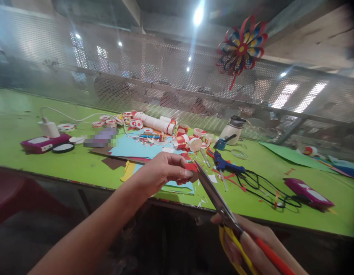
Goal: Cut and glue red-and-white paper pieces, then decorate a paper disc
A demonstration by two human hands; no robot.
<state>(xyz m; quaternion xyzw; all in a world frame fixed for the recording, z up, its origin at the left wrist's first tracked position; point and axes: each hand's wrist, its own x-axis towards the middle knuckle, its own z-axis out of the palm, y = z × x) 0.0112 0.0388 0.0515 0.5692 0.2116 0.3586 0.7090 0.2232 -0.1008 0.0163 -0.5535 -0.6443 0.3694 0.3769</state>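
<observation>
Two hands work over the near edge of the green surface point(50, 164). Left hand point(162, 173): thumb and fingers pinched on a small red paper piece point(191, 167), held in the air just above the surface edge, fingertips pointing right. Right hand point(251, 248): fingers closed through the yellow and red handles of the scissors point(215, 194), low at the frame's bottom right.

Scissors' long axis runs diagonally, from the handles at lower right up and left to the blade tips. Tips meet the red paper piece at its right edge; blades look nearly closed, though the exact gap cannot be told. Paper thus lies up and left of the right hand, directly in line with the blades, and touching the left hand, which is the nearer one.

On the surface beyond: blue paper sheet point(136, 147), paper cups point(194, 143), blue glue gun point(225, 164) with black cord, white bottle point(232, 131). Paper pinwheel point(242, 47) hangs on the mesh screen behind.
</observation>
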